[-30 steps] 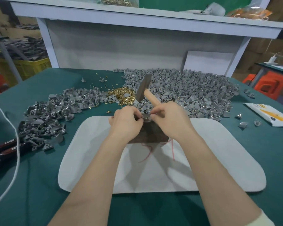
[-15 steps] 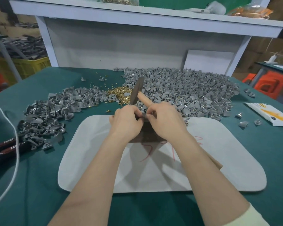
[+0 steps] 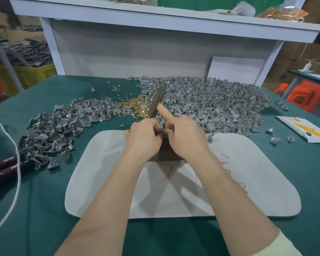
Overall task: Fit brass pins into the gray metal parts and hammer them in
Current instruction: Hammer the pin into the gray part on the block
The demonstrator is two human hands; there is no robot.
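Gray metal part (image 3: 163, 131) at dead centre, pinched between the fingertips of both hands, just above a dark brown block (image 3: 167, 154) on the white mat (image 3: 248, 191). Left hand (image 3: 142, 135) curled, thumb and fingers nipping the part from 9 o'clock. Right hand (image 3: 185, 137) closing on it from 3 o'clock while also wrapped round the wooden handle of a hammer (image 3: 157, 100), head poking up toward 12 o'clock. Any pin already in the part: too small to tell. Heap of loose brass pins (image 3: 137, 108) at 11 o'clock, just beyond the hands, on the green table (image 3: 44, 209). Big pile of gray parts (image 3: 220, 108) spread from 12 to 2 o'clock; smaller pile (image 3: 59, 130) at 10 o'clock. Red scribbles (image 3: 229, 163) on the mat at 4 o'clock of the block. Pliers (image 3: 7, 168) with black-and-red handles at 9 o'clock by the table's edge, white cord (image 3: 17, 157) across them. White-and-yellow packet (image 3: 303, 130) at 3 o'clock, a few stray parts near it
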